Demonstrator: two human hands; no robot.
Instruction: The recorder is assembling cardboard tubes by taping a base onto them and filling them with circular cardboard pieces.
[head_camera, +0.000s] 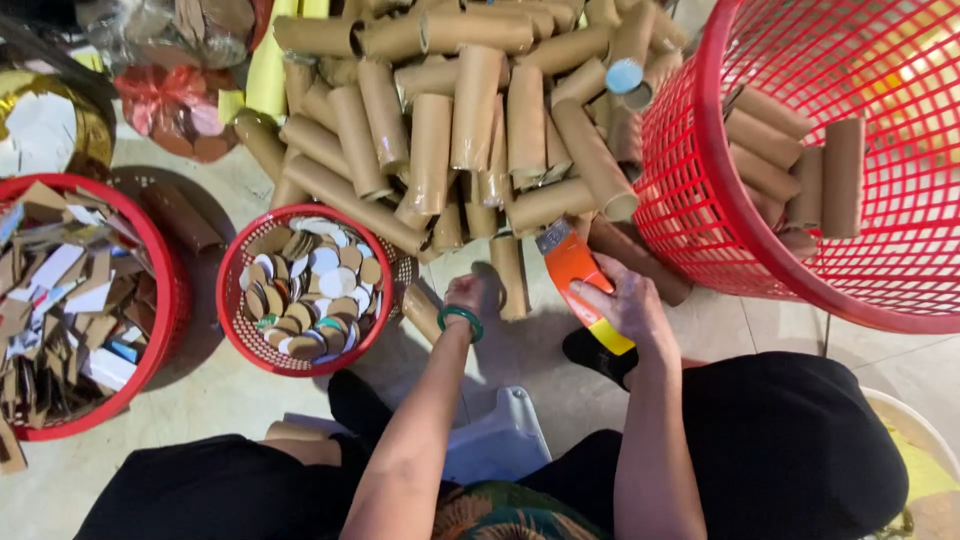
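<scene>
My right hand (628, 303) grips an orange box cutter with a yellow end (578, 272), its blade pointing up toward the pile. My left hand (468, 294), with a green bangle (461, 318) on the wrist, reaches down onto a brown cardboard tube (511, 270) lying on the floor at the pile's front edge. A big heap of brown cardboard tubes (450, 120) fills the floor ahead of both hands.
A small red basket (236, 330) of round cardboard discs sits at my left. A larger red basket (170, 300) of cardboard scraps is at the far left. A tall red mesh basket (700, 200) holding tubes lies tipped at the right. My knees and a white stool (500, 440) are below.
</scene>
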